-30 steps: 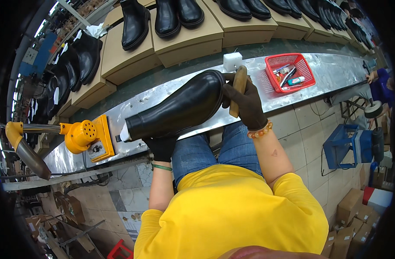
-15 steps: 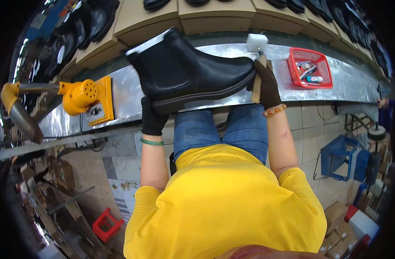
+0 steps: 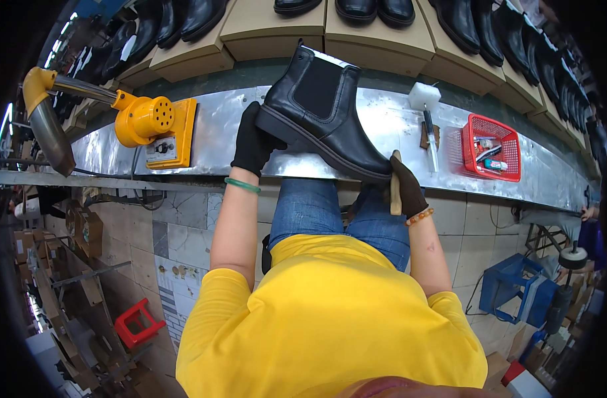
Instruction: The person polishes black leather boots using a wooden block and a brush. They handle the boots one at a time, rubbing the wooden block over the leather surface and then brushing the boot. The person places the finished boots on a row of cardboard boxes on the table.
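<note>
A black leather ankle boot [image 3: 317, 109] with dark elastic side panels is held over the bench's front edge. Its shaft points up and away, and its toe slopes down to the right. My left hand [image 3: 254, 139], in a black glove, grips the heel from the left. At the toe is my right hand [image 3: 407, 186], in a dark brown glove, closed on what looks like a wooden brush [image 3: 396, 186]. The brush's pale wooden back shows beside the toe, while its far side is mostly hidden.
On the metal bench [image 3: 220, 126] stand a yellow machine [image 3: 144, 123] at left, and a white block [image 3: 423, 97], a knife-like tool [image 3: 430, 142] and a red basket [image 3: 491, 147] of small items at right. Black boots [image 3: 356, 10] on cardboard boxes [image 3: 376, 43] line the back.
The boot has turned, its toe swinging down and its shaft more upright. My left hand has risen with the heel, and my right hand has come nearer with the brush. The view has shifted.
</note>
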`<action>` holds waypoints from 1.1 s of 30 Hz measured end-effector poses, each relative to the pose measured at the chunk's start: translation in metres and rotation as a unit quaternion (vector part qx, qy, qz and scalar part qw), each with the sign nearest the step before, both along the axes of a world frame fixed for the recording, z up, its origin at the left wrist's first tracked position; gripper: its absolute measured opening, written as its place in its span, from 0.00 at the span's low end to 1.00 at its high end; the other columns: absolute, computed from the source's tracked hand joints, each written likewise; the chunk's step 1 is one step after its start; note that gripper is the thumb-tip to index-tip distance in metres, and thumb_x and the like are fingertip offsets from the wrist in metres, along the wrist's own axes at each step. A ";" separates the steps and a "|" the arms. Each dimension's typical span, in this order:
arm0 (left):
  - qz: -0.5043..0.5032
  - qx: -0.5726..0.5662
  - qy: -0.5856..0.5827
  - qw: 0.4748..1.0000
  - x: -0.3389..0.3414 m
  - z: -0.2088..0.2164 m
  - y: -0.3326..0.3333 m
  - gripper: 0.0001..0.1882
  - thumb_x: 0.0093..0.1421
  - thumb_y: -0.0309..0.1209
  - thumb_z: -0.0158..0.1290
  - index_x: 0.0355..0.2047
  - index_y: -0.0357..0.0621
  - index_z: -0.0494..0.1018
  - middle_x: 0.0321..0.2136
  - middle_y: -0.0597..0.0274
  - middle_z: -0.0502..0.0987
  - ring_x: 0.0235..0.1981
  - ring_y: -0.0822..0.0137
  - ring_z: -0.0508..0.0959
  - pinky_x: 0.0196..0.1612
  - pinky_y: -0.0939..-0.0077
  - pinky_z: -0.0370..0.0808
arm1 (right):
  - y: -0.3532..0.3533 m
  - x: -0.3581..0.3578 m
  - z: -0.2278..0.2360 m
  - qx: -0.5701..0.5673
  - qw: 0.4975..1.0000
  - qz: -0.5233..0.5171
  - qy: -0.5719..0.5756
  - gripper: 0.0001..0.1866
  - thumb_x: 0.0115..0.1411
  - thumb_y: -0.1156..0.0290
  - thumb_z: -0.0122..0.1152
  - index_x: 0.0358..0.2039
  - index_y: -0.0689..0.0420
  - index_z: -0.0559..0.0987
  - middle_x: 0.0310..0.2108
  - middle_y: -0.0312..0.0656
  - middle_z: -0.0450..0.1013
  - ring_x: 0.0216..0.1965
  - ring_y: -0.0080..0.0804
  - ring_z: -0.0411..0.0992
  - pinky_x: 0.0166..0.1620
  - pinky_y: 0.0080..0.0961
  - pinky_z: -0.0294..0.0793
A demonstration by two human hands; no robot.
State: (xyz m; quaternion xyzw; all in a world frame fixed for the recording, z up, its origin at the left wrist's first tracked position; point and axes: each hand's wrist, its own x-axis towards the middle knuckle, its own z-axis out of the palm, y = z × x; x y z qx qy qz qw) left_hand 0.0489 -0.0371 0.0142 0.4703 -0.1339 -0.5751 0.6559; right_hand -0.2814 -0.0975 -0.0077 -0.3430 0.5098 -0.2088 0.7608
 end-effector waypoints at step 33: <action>0.079 -0.013 -0.262 0.962 -0.052 -0.036 0.012 0.45 0.50 0.37 0.60 0.62 0.40 0.48 0.57 0.50 0.60 0.56 0.58 0.64 0.58 0.69 0.63 | 0.027 0.064 0.034 -0.364 0.884 0.280 0.083 0.27 0.44 0.60 0.70 0.41 0.61 0.71 0.33 0.42 0.72 0.32 0.26 0.70 0.36 0.22 0.70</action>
